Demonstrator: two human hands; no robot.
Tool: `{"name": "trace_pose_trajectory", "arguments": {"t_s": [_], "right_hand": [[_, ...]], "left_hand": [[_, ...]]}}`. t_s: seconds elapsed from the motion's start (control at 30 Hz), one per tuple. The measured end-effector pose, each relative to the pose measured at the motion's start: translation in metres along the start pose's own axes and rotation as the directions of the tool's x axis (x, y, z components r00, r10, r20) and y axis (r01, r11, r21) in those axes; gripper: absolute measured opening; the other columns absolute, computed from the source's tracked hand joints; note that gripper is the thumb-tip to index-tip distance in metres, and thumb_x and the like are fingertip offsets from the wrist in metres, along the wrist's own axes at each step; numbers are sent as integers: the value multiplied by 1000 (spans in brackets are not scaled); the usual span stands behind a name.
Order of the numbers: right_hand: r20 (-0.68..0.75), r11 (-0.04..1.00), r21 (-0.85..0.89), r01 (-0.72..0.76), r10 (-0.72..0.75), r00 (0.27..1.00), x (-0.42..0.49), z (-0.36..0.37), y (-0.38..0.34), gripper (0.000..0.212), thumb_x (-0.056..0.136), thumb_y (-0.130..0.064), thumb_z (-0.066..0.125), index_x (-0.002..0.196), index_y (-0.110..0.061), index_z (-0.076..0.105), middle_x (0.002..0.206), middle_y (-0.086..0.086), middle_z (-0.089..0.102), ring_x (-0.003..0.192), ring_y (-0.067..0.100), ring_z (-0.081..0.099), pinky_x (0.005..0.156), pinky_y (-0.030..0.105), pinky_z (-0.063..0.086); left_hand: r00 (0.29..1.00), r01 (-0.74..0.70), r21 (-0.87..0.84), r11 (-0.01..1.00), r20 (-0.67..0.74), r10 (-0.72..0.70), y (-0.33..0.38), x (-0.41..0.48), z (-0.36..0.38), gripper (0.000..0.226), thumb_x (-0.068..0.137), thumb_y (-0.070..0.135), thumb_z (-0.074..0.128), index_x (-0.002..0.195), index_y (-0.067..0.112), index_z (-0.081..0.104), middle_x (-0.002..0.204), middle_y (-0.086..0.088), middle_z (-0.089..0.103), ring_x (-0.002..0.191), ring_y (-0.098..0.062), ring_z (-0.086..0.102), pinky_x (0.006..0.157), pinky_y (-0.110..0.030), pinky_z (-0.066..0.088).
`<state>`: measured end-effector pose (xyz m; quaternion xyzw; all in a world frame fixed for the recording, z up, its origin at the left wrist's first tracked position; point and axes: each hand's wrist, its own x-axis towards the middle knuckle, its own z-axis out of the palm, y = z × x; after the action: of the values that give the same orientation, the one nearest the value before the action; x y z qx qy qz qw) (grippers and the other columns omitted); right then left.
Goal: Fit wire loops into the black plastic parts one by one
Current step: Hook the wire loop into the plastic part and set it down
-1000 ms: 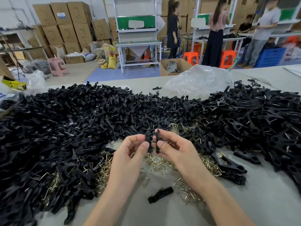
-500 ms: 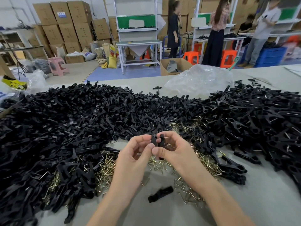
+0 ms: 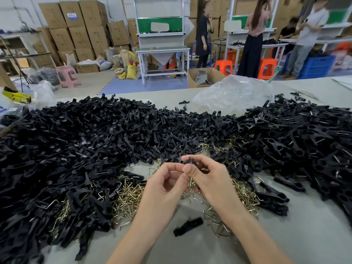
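right grip [image 3: 207,178] pinched a black part [image 3: 190,161], roughly upright; left grip [image 3: 165,184] curled just left of it, contents unclear; wire loops [image 3: 129,197] lay beneath both.

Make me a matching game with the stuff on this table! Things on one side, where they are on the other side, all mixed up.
Things:
1. wire loops
2. clear plastic bag
3. lone black part
4. held black part

Places:
A. far side of the table, behind the black heap
B. pinched in the right hand
C. golden pile in front of the black heap
D. lying alone, nearest the person

Pairs: 1-C, 2-A, 3-D, 4-B.
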<state>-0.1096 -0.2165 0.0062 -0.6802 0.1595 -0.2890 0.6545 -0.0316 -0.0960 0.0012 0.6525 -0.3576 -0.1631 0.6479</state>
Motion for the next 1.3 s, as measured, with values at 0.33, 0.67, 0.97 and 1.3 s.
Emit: {"name": "trace_pose_trajectory", "arguments": {"t_s": [0.33, 0.67, 0.97, 1.3], "right_hand": [[23, 999, 32, -13, 12, 1000, 0, 0, -3, 29, 72, -51, 75, 97, -38, 78, 71, -11, 69, 47, 1, 53, 46, 14, 44], [13, 999, 52, -6, 5, 1000, 0, 1, -2, 28, 74, -52, 72, 95, -33, 78, 69, -10, 69, 46, 2, 53, 43, 14, 43], [-36, 998, 67, 9, -6, 999, -5, 4, 0, 58, 93, -64, 55, 80, -8, 63, 69, 7, 67, 66, 19, 63, 63, 46, 52], [5, 995, 56, -88, 88, 996, -1, 6, -1, 47, 67, -57, 77, 66, -17, 51, 60, -4, 63, 55, 9, 58, 51, 24, 47]], "left_hand": [[1000, -14, 14, 1000, 13, 14, 2, -1, -1, 6, 94, 20, 65, 98, 22, 70, 80, 2, 72, 72, -9, 68, 68, -16, 52], [999, -35, 49, 998, 34, 33, 1, -3, 3, 11, 97, 19, 63, 102, 26, 69, 83, 1, 73, 74, -16, 67, 69, -26, 55], [975, -216, 325, 921, 126, 184, -3, -11, 9, 35, 90, 51, 60, 124, 48, 52, 109, 17, 65, 101, -8, 62, 81, -13, 46], [968, -249, 559, 791, 109, 228, -7, -11, 5, 20, 85, 52, 55, 97, 49, 40, 96, 22, 51, 86, -2, 55, 68, -19, 45]]}}
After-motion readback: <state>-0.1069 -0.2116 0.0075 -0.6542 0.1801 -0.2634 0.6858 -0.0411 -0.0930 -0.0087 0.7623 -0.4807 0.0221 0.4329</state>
